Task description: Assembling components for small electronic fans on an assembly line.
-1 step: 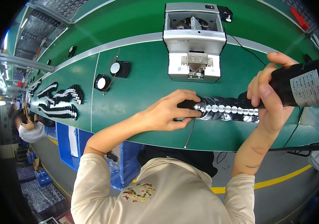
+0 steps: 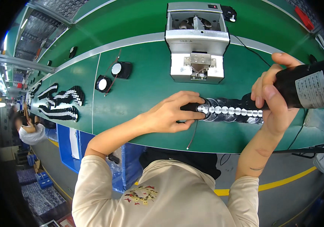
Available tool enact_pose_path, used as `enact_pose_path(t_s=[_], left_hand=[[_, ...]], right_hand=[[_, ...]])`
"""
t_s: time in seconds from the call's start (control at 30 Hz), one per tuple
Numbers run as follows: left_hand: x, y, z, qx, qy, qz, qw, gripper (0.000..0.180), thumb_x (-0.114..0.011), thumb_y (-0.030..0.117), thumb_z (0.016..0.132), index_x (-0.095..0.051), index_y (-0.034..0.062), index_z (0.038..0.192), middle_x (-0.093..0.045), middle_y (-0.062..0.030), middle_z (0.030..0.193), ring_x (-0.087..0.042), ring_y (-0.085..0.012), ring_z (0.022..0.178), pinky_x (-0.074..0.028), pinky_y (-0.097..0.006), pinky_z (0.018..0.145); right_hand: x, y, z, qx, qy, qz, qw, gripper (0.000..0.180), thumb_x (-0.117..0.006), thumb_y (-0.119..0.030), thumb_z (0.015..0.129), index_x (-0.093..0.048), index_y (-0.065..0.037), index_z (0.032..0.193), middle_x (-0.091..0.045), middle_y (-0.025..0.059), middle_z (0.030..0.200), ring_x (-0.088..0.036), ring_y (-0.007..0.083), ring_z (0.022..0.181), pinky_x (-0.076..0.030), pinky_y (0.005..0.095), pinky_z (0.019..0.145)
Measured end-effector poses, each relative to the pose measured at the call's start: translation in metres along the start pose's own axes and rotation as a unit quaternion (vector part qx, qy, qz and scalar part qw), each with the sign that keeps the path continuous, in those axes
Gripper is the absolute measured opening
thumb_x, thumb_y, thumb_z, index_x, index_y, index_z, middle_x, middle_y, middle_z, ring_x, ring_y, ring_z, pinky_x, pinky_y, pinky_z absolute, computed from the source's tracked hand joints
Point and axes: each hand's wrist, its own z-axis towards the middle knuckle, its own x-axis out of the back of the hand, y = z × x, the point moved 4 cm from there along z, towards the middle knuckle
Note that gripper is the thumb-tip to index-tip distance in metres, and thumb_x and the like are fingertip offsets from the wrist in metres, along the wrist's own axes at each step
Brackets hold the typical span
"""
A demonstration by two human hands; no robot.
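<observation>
My left hand (image 2: 169,114) is closed around a small black fan (image 2: 190,106) at the left end of a row. Its fingers cover most of that piece. A thin wire (image 2: 192,136) hangs from it toward the bench's near edge. The row (image 2: 232,111) of black pieces with shiny round discs stretches to the right. My right hand (image 2: 273,92) wraps round a thick black cylindrical electric screwdriver (image 2: 302,85) with a pale label, held over the row's right end. Whether its tip touches a piece is hidden.
Beyond the row stands a silver metal screw feeder (image 2: 197,49). Two loose fans (image 2: 121,70) with wires lie left of it. Several stacks of similar parts (image 2: 61,112) lie farther left on the green bench (image 2: 131,94). Below its near edge is a blue bin (image 2: 68,145). A person (image 2: 32,133) sits far left.
</observation>
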Motion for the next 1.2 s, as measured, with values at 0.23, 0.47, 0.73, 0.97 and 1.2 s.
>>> enact_pose_path(t_s=[0.23,0.47,0.73,0.97,1.2], left_hand=[[0.003,0.001,0.003,-0.004,-0.037,0.039,0.999,0.033,-0.071,0.004,0.065,-0.072,0.0124,0.097,-0.058,-0.0116,0.114,-0.054,-0.034,0.111,-0.048,-0.042,0.087],[-0.004,-0.006,0.001,0.012,-0.023,-0.001,1.0,0.027,-0.075,0.006,0.067,-0.07,0.0112,0.093,-0.054,-0.0122,0.112,-0.054,-0.0343,0.112,-0.049,-0.042,0.087],[-0.009,-0.012,0.0,-0.013,-0.017,-0.021,1.0,0.022,-0.076,0.012,0.072,-0.067,0.0113,0.092,-0.053,-0.0132,0.109,-0.057,-0.0343,0.106,-0.052,-0.04,0.083],[0.001,-0.02,-0.012,-0.012,-0.012,-0.04,0.999,0.025,-0.076,0.011,0.07,-0.067,0.0129,0.093,-0.053,-0.013,0.109,-0.056,-0.0343,0.108,-0.051,-0.042,0.085],[0.001,-0.024,-0.012,-0.015,-0.013,-0.054,0.998,0.024,-0.075,0.011,0.071,-0.068,0.0129,0.094,-0.053,-0.0125,0.108,-0.056,-0.0341,0.107,-0.05,-0.043,0.086]], right_hand=[[0.004,-0.001,-0.003,0.038,-0.038,0.005,0.999,0.054,-0.061,-0.011,0.079,-0.04,0.004,0.127,-0.045,0.0025,0.065,-0.042,0.0096,0.044,-0.04,0.0259,0.046],[-0.007,-0.004,0.004,0.088,-0.079,0.051,0.992,0.052,-0.056,-0.017,0.086,-0.038,0.001,0.131,-0.044,0.002,0.069,-0.044,0.0104,0.05,-0.042,0.0284,0.052],[-0.071,-0.004,0.045,0.1,-0.005,0.141,0.985,0.043,-0.051,-0.009,0.083,-0.042,0.002,0.124,-0.044,0.0047,0.07,-0.041,0.0114,0.048,-0.039,0.0298,0.049],[-0.09,0.007,0.053,0.038,0.043,0.105,0.993,0.038,-0.053,-0.006,0.079,-0.046,0.0,0.116,-0.044,0.0044,0.065,-0.041,0.0115,0.045,-0.039,0.03,0.047],[-0.094,0.01,0.053,0.011,0.072,0.037,0.997,0.038,-0.051,-0.007,0.078,-0.047,-0.001,0.115,-0.043,0.004,0.065,-0.04,0.0111,0.045,-0.038,0.0301,0.047]])
